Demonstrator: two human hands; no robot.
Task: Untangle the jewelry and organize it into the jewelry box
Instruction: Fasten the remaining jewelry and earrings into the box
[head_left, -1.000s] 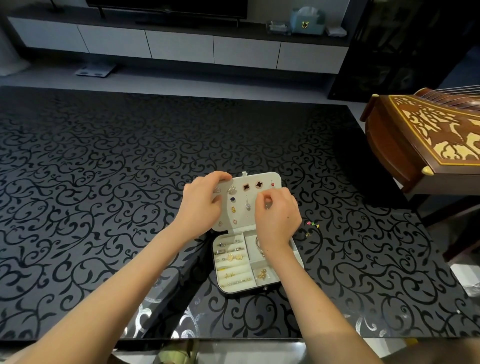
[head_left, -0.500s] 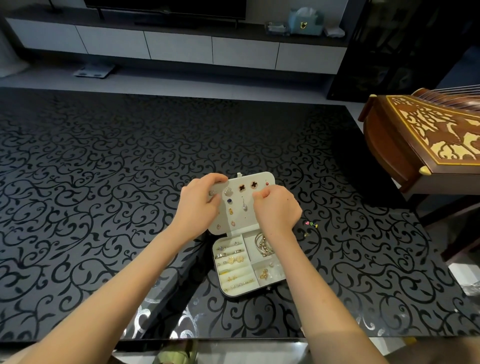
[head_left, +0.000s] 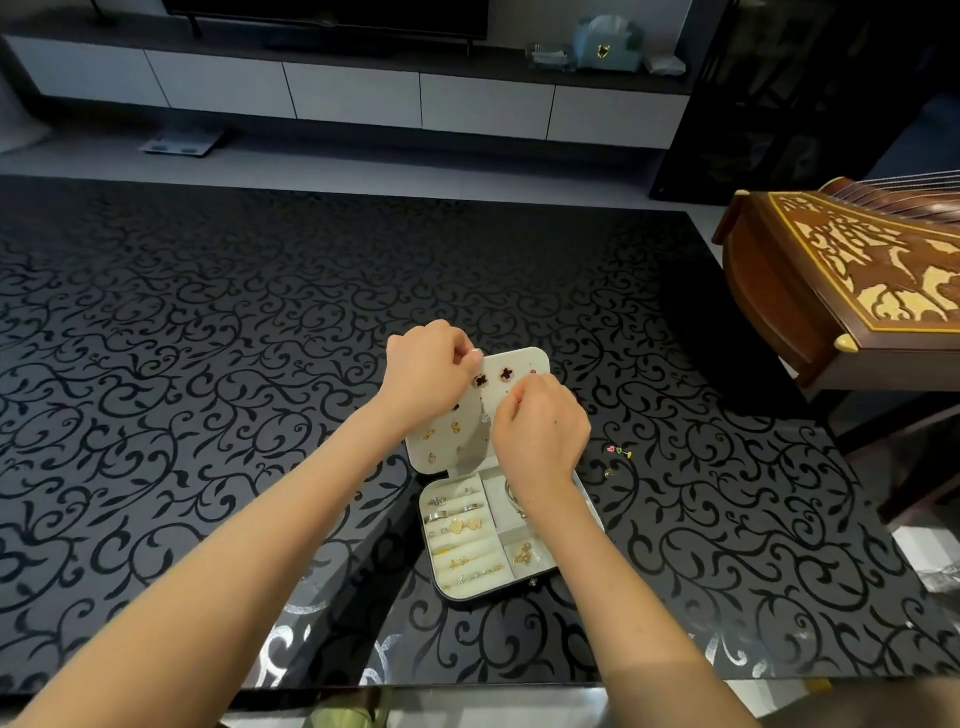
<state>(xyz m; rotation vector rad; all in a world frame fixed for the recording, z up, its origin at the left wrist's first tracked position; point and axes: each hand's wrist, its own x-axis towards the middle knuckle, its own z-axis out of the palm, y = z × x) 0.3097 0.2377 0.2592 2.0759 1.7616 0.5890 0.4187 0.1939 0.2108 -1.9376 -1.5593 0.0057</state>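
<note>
One box (head_left: 470, 594): left hand (head_left: 426, 376) grips the lid (head_left: 530, 358) corner; right hand (head_left: 540, 431), curled beside two studs (head_left: 481, 380), hold unclear; table (head_left: 208, 364) spreads wide leftward.

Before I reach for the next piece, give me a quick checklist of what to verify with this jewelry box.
1. Jewelry box open, sitting flat on the table: ok.
2. Left hand holding the lid at its top left corner: ok.
3. Right hand has a grip on something at the lid: cannot tell, fingertips hidden.
4. Everything is off the table: not ok, small colourful pieces lie right of the box.
5. Rings seated in their rolls: ok.
</note>
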